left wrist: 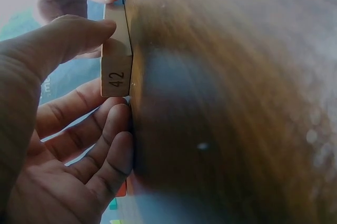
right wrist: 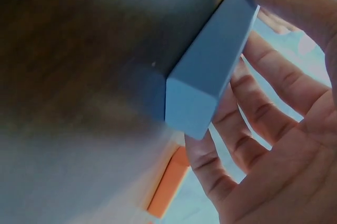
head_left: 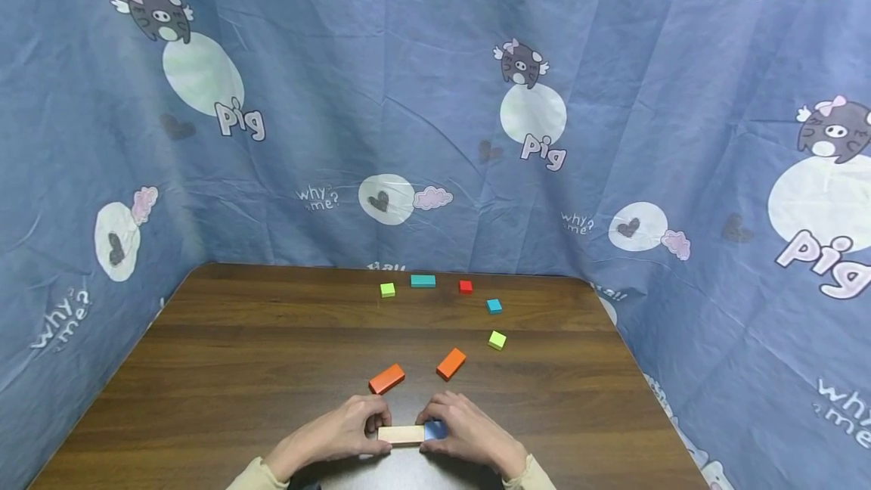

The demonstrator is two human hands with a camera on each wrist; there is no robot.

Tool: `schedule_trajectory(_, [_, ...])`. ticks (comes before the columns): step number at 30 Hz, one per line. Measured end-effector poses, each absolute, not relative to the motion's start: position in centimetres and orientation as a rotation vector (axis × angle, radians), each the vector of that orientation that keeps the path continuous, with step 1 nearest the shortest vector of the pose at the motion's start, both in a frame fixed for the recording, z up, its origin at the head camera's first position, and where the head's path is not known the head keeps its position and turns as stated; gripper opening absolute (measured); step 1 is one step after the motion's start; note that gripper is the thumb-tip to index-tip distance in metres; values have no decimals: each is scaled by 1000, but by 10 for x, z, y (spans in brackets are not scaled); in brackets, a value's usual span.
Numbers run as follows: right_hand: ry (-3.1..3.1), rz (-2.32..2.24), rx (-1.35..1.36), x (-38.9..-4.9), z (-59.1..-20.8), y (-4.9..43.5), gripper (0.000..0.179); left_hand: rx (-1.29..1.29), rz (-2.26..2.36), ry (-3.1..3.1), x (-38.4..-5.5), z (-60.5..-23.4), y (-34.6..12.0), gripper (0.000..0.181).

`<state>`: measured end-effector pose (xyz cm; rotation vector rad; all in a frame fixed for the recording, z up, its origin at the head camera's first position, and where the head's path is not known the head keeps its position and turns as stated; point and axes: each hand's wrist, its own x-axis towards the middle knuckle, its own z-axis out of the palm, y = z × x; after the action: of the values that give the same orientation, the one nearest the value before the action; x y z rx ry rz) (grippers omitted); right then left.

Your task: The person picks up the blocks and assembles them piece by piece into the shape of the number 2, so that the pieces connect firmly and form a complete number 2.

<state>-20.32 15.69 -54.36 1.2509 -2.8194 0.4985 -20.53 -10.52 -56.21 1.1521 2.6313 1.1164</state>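
A pale wooden block (head_left: 401, 436) and a blue block (head_left: 435, 429) lie end to end on the table near its front edge. My left hand (head_left: 345, 429) pinches the wooden block, thumb on the near side and fingers on the far side. The number 42 is printed on that block's end (left wrist: 116, 79) in the left wrist view. From the other side, my right hand (head_left: 469, 433) holds the blue block between thumb and fingers. In the right wrist view the blue block (right wrist: 208, 50) shows its long side and bare end. The join is partly hidden by the right hand.
Beyond the hands lie two orange blocks (head_left: 386, 379). Farther back on the brown wooden table (head_left: 258, 339) are two lime cubes (head_left: 497, 340), a blue cube (head_left: 494, 306), a red cube (head_left: 466, 287) and a teal block (head_left: 423, 281). A blue patterned curtain (head_left: 435, 112) surrounds the table.
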Motion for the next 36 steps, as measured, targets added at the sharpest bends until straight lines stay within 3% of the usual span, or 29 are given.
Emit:
schedule_trajectory(10, [-2886,541,1208,-205,-542,167,36,1101,1096,2630,-205,-560,-105,21])
schedule_trajectory(36, [-2792,461,1265,-202,-544,152,29,1104,1076,2636,-205,-559,-104,21])
